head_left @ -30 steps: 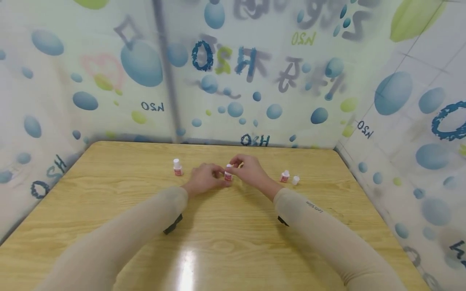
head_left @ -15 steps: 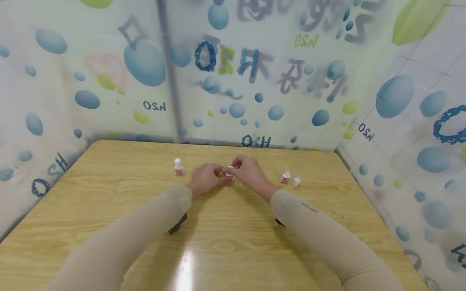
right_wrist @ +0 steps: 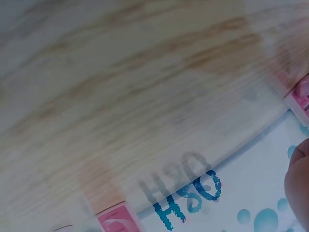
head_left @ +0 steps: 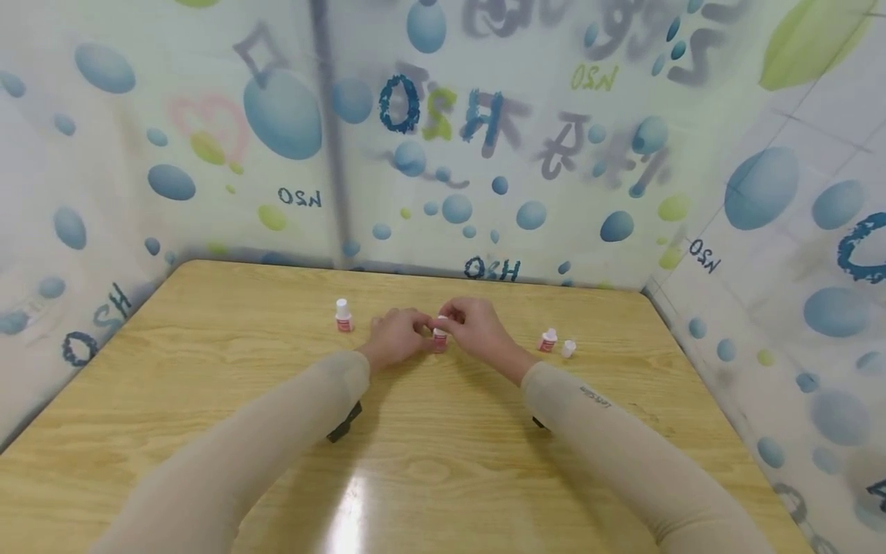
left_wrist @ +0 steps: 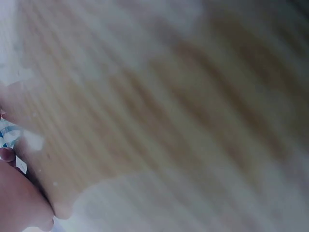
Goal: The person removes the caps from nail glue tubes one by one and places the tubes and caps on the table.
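A small white bottle with a pink-red label (head_left: 440, 343) stands upright near the table's middle, between both hands. My left hand (head_left: 396, 337) grips its body from the left, thumb and fingers round the label. From the right, my right hand (head_left: 476, 326) pinches the white cap at its top, and the fingers hide most of that cap. In the right wrist view, part of the pink label (right_wrist: 300, 102) and my right hand (right_wrist: 298, 186) show at the right edge. The left wrist view catches only a bit of my left hand (left_wrist: 21, 203) at its lower left.
A capped bottle of the same kind (head_left: 344, 316) stands to the left. At the right, an uncapped bottle (head_left: 547, 340) stands beside a loose white cap (head_left: 568, 348). The wooden table (head_left: 429, 477) meets a patterned wall covering (head_left: 429, 254) at its back edge.
The head view has shifted slightly. Both hands stay at the middle bottle, with only small movements of the right fingers at the cap. The other bottles and the loose cap stay put.
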The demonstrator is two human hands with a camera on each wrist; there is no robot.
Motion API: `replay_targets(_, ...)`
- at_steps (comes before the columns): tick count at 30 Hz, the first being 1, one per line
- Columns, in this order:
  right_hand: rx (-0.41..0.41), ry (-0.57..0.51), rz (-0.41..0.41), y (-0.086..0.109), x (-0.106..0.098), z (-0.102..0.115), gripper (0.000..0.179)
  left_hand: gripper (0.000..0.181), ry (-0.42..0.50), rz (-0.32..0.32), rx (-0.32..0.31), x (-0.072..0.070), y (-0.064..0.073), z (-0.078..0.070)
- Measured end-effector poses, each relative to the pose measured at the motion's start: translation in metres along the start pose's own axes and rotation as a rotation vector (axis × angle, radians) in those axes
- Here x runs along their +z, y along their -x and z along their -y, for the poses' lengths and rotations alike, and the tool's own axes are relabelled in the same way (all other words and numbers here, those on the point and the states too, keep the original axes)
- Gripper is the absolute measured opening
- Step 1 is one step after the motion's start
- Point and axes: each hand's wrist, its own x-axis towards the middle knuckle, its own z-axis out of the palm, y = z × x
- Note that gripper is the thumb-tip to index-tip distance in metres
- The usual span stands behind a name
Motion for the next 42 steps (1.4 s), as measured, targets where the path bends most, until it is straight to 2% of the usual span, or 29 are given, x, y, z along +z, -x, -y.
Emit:
replay_targets(4, -0.016, -0.023, 0.009, 0.0009, 0.0, -0.0043, 0.012, 0.045, 0.01, 0.008, -0.011, -0.0007, -0.0002, -0.0006)
replay_targets(11, 0.115, -0.103, -0.05, 0.0052, 0.0017, -0.0059, 0.021, 0.045, 0.002, 0.016, -0.027, -0.0009, 0.0004, -0.0018)
replay_targets(19, 0.157, -0.131, -0.079, 0.0086, -0.0004, -0.005, 0.023, 0.043, -0.002, 0.024, -0.013, -0.0016, -0.0005, -0.0037)
replay_targets(24, 0.128, -0.107, -0.079, 0.0094, -0.0006, -0.0057, 0.022, 0.042, -0.011, 0.013, -0.008, -0.0005, -0.0034, -0.003)
replay_targets(29, 0.081, -0.073, -0.055, 0.0077, -0.0003, -0.0057, 0.019, 0.036, 0.01, 0.008, -0.037, 0.0013, -0.0057, -0.0007)
replay_targets(35, 0.013, -0.051, -0.03, 0.0072, -0.0032, -0.0045, 0.016, 0.033, 0.031, 0.006, -0.019, -0.0019, -0.0021, -0.0024)
replay_targets(42, -0.04, -0.064, -0.016, 0.0084, -0.0038, -0.0084, 0.017, 0.031, 0.04, 0.017, -0.039, 0.0006, -0.0071, 0.0001)
